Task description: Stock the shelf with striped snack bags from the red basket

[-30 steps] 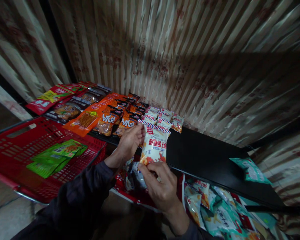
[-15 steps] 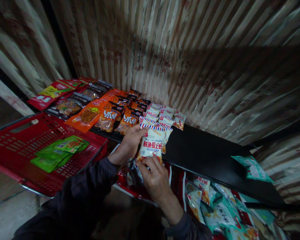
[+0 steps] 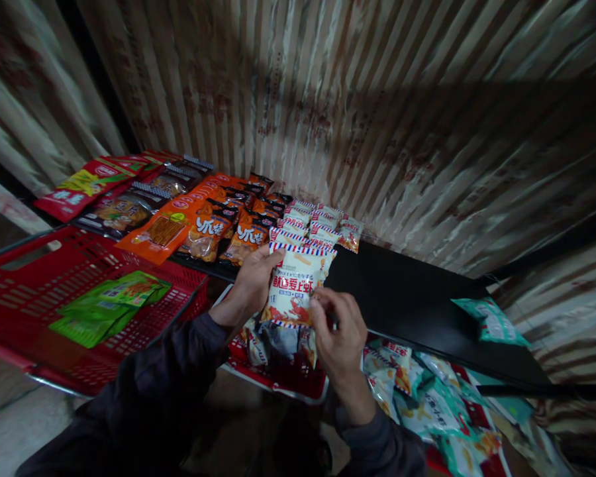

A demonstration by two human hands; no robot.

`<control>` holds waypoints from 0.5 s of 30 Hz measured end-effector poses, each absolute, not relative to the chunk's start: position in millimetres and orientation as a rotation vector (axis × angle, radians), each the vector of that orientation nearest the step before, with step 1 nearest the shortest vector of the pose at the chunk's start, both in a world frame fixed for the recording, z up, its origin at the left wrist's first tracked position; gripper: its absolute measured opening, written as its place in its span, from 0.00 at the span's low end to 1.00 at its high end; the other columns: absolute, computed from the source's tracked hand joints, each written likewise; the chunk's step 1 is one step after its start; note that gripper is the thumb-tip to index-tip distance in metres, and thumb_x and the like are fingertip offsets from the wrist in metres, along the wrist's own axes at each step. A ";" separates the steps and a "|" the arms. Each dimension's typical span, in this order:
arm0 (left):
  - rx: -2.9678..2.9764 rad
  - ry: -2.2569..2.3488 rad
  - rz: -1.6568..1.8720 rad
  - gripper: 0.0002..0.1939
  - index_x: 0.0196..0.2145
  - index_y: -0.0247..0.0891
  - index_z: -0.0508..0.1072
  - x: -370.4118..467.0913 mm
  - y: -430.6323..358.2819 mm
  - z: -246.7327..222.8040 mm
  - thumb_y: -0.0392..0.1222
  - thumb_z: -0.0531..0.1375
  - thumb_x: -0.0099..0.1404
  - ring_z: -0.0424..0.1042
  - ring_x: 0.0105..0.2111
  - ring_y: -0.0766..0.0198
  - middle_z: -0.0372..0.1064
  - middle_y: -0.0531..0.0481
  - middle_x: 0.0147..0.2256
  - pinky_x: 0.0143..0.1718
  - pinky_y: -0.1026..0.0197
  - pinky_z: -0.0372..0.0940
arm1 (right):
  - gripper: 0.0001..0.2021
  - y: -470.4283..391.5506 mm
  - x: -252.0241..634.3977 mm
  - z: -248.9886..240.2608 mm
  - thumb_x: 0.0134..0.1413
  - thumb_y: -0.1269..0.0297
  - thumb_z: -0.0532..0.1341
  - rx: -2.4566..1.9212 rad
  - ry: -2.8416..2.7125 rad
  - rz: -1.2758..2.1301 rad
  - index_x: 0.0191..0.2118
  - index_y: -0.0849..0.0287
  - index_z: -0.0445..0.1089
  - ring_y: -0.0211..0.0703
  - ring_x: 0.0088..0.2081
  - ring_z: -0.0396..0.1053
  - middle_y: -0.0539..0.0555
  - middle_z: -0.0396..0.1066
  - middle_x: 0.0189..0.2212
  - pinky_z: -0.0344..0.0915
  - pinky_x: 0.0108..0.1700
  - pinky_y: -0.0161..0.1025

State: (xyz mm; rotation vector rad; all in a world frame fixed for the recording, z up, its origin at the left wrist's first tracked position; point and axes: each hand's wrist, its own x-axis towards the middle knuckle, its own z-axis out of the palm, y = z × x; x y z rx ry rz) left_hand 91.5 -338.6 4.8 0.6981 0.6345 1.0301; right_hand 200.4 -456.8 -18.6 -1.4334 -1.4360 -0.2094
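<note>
In my left hand (image 3: pixel 251 281) is a white snack bag (image 3: pixel 292 285) with red lettering and a red-and-blue striped top edge. The thumb lies over its upper left corner, and the bag faces me, tilted. My right hand (image 3: pixel 340 324) has its curled thumb and fingers at the bag's right edge, pinching there. Just behind are rows of matching white bags (image 3: pixel 350 233) on the black shelf (image 3: pixel 402 291). More small bags (image 3: pixel 284 338) lie in a red basket (image 3: pixel 298 387) below my hands.
Left of the white bags lie orange-and-black snack bags (image 3: pixel 208 228), a long orange packet (image 3: pixel 153 235) and red bags (image 3: pixel 87 185). A red basket (image 3: pixel 10 291) at left holds green packets (image 3: pixel 114 305). One teal bag (image 3: pixel 489 321) rests on the shelf's right end; several others (image 3: pixel 440 407) lie below.
My right hand has moved from the snack bag's bottom edge up to its right edge. The left hand keeps its hold. The view has shifted slightly.
</note>
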 end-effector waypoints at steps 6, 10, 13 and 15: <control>0.756 0.581 0.898 0.13 0.33 0.35 0.73 99.0 -351.5 -2.5 0.41 0.68 0.50 0.77 0.33 0.56 0.77 0.48 0.28 0.35 0.57 0.71 | 0.19 -445.1 227.0 -22.0 0.53 0.54 0.63 -1.354 -0.890 0.452 0.48 0.59 0.70 0.42 0.41 0.71 0.56 0.74 0.42 0.68 0.44 0.41; 0.822 0.557 0.796 0.15 0.35 0.36 0.74 104.4 -361.4 -7.1 0.44 0.68 0.51 0.76 0.29 0.58 0.76 0.49 0.27 0.31 0.59 0.69 | 0.16 -443.1 233.1 -20.8 0.47 0.52 0.66 -1.280 -0.695 0.633 0.36 0.59 0.76 0.38 0.31 0.69 0.50 0.75 0.31 0.68 0.36 0.37; 0.859 0.555 0.767 0.15 0.35 0.37 0.74 106.6 -365.8 -7.5 0.45 0.68 0.51 0.75 0.28 0.59 0.75 0.50 0.27 0.30 0.60 0.68 | 0.13 -444.0 235.6 -18.7 0.42 0.54 0.69 -1.283 -0.620 0.585 0.31 0.60 0.77 0.36 0.27 0.66 0.48 0.74 0.24 0.65 0.31 0.35; 0.877 0.562 0.743 0.15 0.35 0.38 0.74 106.8 -367.5 -7.6 0.46 0.68 0.51 0.75 0.28 0.60 0.75 0.50 0.28 0.30 0.61 0.68 | 0.13 -444.0 238.4 -19.3 0.41 0.55 0.69 -1.292 -0.591 0.534 0.31 0.60 0.78 0.36 0.26 0.65 0.48 0.74 0.25 0.64 0.30 0.35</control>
